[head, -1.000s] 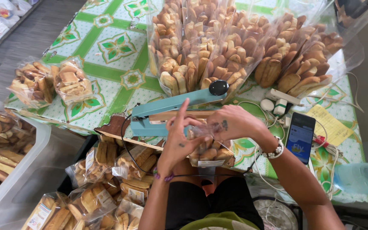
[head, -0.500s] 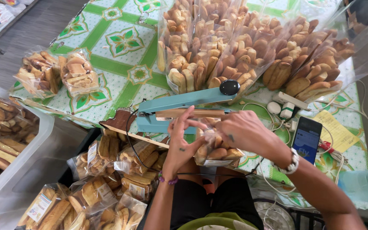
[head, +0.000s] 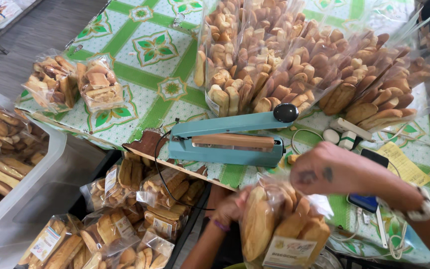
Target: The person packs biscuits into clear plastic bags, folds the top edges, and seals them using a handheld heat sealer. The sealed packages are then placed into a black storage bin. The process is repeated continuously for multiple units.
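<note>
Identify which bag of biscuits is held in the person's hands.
The clear labelled bag at bottom centre, gripped between left hand and right hand; all other bags lie untouched.

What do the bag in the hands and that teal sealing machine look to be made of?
The bag of bread looks like thin clear plastic film: glossy, crinkled, contents showing through. The heat sealer seems painted metal, matte teal, with a black knob, likely plastic. Both hands, left and right, grip the bag.

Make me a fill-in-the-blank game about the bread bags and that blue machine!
1. Both hands, left hand and right hand, hold a clear ____ of toasted bread.
2. The heat sealer on the table is coloured ____.
3. The sealer's knob is ____.
4. The right wrist wears a ____.

Missing words: bag; teal-blue; black; watch
</note>
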